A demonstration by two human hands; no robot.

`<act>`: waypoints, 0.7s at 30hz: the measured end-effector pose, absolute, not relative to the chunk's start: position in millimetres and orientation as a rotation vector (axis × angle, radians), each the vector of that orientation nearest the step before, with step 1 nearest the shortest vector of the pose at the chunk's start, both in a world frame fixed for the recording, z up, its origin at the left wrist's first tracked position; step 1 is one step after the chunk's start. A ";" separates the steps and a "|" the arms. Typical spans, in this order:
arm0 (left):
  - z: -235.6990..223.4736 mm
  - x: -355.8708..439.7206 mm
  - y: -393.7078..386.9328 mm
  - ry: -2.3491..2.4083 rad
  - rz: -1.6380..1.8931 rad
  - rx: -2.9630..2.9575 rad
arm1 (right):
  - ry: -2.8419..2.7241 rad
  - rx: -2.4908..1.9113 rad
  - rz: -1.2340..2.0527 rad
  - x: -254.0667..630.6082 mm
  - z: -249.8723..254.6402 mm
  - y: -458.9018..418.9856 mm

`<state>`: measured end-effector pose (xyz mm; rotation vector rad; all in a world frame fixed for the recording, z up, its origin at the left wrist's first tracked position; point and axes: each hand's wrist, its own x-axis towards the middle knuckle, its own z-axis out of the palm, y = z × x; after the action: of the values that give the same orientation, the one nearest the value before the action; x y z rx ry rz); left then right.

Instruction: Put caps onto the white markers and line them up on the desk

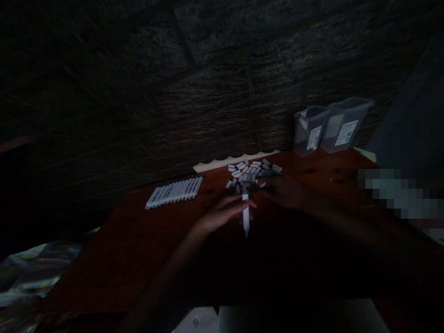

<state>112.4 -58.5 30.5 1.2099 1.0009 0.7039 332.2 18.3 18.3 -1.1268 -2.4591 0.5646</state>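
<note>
A white marker [246, 215] stands near upright in the picture, its narrow tip toward me, and my left hand [225, 212] is closed around it. My right hand [286, 190] reaches to the right edge of a pile of loose marker caps [247, 174], white with coloured ends. Between its bent fingertips shows a small white cap with a blue end [262, 185]; the dim light makes the grip hard to see. Left of the pile, several white markers [175, 192] lie side by side in a neat row.
Two clear plastic containers [311, 132] with white labels stand at the back right of the wooden table [138, 240]. A pale wavy-edged strip [229, 162] lies along the dark textured wall. Shiny crumpled plastic [38, 268] is at the lower left, beyond the table edge.
</note>
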 end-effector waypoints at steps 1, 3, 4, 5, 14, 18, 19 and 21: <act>30.4 112.4 -58.5 0.999 0.705 1.210 | -2.451 -1.127 0.557 332.3 18.0 18.2; 30.1 112.2 -58.5 1.003 0.704 1.213 | -2.442 -1.126 0.556 332.3 17.6 18.0; 30.0 112.0 -58.5 1.008 0.701 1.214 | -2.441 -1.126 0.559 332.3 17.5 17.9; 29.8 111.9 -58.5 1.012 0.698 1.216 | -2.441 -1.123 0.560 332.3 17.5 17.8; 29.1 112.0 -58.4 1.014 0.692 1.239 | -2.467 -1.112 0.566 332.8 19.3 17.5; 30.1 112.0 -58.5 1.027 0.666 1.251 | -2.471 -1.096 0.583 332.7 19.7 17.2; 30.5 112.1 -58.6 1.030 0.666 1.251 | -2.471 -1.093 0.573 332.6 19.4 17.3; 30.9 112.3 -58.9 1.034 0.670 1.249 | -2.463 -1.097 0.552 332.3 18.5 17.7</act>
<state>112.3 -58.9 30.9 1.2493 1.0338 0.6698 332.3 17.7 18.5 -1.0966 -2.4632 0.5517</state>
